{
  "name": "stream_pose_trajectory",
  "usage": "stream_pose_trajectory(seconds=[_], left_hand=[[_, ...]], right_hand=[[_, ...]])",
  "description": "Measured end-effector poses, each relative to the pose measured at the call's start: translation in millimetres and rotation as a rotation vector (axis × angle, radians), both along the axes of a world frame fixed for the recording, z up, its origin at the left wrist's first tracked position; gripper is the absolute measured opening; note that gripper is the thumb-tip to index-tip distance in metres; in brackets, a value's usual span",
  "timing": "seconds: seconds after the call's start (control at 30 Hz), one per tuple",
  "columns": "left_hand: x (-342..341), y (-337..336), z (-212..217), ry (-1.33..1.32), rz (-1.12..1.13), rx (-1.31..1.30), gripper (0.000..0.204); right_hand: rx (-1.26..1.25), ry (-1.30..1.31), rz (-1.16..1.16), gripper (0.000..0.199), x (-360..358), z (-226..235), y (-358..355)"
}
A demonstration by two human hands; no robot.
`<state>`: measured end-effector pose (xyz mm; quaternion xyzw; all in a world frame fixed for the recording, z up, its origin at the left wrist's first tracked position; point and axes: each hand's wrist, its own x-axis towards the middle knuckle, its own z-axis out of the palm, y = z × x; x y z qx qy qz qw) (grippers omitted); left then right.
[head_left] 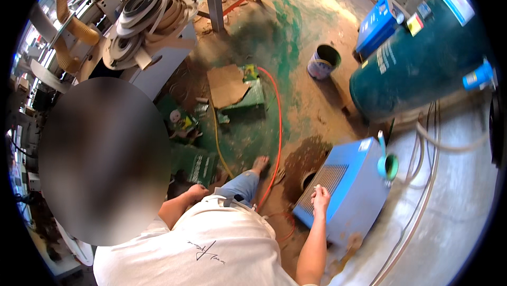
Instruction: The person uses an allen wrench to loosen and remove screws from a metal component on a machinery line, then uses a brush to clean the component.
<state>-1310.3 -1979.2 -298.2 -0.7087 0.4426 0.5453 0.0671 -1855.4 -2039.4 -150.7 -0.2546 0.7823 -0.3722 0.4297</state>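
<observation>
My right hand (320,200) is raised over the blue machine with the grille (364,186), fingers pinched together. A small, thin, pale stick (317,187) shows at its fingertips; what exactly it is I cannot make out. Near my waist, beside the light blue jeans (240,187), is my left hand (198,191). Its fingers are too hard to see to tell whether they hold anything. A green box (195,165) lies just beyond that hand.
A red hose (279,112) curves along the floor past a green carton with torn cardboard (228,85). A bucket (323,62) stands near a large dark green tank (412,64). Coiled edging strips (153,17) are piled at the far left. A blurred oval hides the near left.
</observation>
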Motion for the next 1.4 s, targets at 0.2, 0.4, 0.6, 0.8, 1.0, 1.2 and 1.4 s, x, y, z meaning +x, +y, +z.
stream_pose_trajectory(seconds=[0.2, 0.4, 0.6, 0.8, 1.0, 1.2, 1.4], left_hand=[[-56, -207, -86, 0.215, 0.188, -0.253, 0.052], [-128, -607, 66, 0.102, 0.136, -0.375, 0.037], [-143, -928, 91, 0.171, 0.455, -0.427, 0.031], [-140, -1100, 60, 0.022, 0.443, -0.370, 0.033], [-116, -1211, 45, -0.024, 0.645, -0.108, 0.027], [-87, -1326, -27, -0.163, 0.967, 0.200, 0.028], [-65, -1644, -28, -0.151, 0.738, 0.151, 0.036]], right_hand=[[0.127, 0.045, 0.227, 0.036, -28, -41, -225], [0.582, -0.003, 0.294, 0.048, -57, -139, -246], [0.701, -0.105, 0.285, 0.043, -74, -142, -515], [0.747, -0.107, 0.298, 0.039, -144, -137, -878], [0.219, 0.127, 0.480, 0.034, -155, -49, -1352], [0.022, 0.167, 0.657, 0.032, -78, -20, -1699], [0.182, 0.208, 1.011, 0.029, -42, -87, -1784]])
